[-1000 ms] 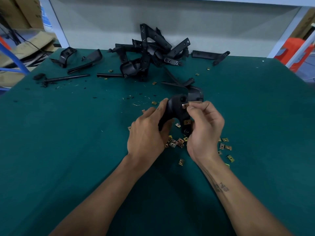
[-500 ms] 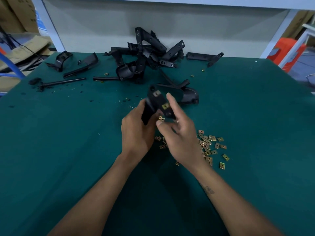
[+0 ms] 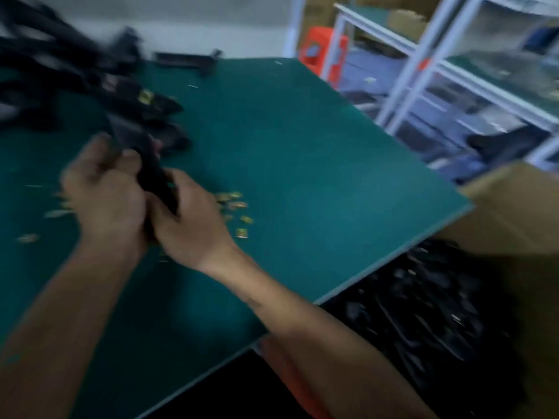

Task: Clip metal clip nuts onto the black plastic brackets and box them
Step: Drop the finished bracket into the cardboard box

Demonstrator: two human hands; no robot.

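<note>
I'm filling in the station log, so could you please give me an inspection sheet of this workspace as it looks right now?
Surface: green table mat, view motion-blurred.
Job's things: black bracket held in both hands; loose clip nuts beside the right hand; bracket pile at far left; cardboard box past the table edge, holding black parts.
Clutter: small scattered bits on the mat.
Grippers: left hand and right hand both grip the bracket.
Cables: nothing seen.
Surroundings: white shelving, orange stool.
</note>
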